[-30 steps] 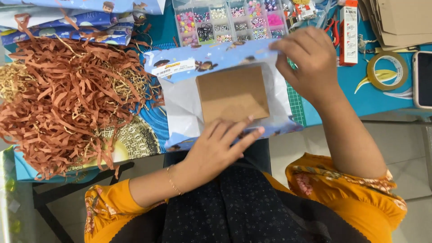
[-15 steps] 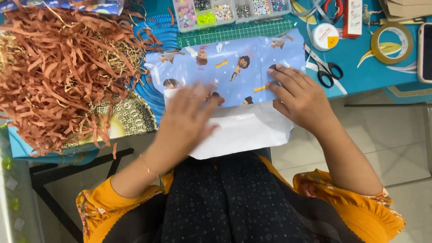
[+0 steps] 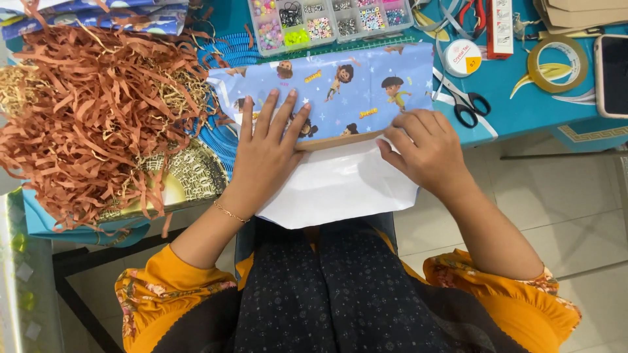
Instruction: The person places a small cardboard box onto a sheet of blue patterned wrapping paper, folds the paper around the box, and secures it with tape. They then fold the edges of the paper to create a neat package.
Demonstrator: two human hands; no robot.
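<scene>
At the centre of the frame, blue cartoon-print wrapping paper (image 3: 353, 85) lies folded over a flat brown card, its white underside hanging off the bench (image 3: 523, 111) edge. The left hand (image 3: 268, 153) presses flat, fingers spread, on the fold. The right hand (image 3: 425, 147), fingers curled, pinches the paper's edge. Brown shredded paper (image 3: 85, 117) fills the upper left; scissors (image 3: 461, 101) lie right.

Heap of brown paper shred (image 3: 91, 117), bead organiser box (image 3: 327, 21), scissors (image 3: 466, 104) — tape roll (image 3: 557, 64), phone (image 3: 612, 56)
</scene>
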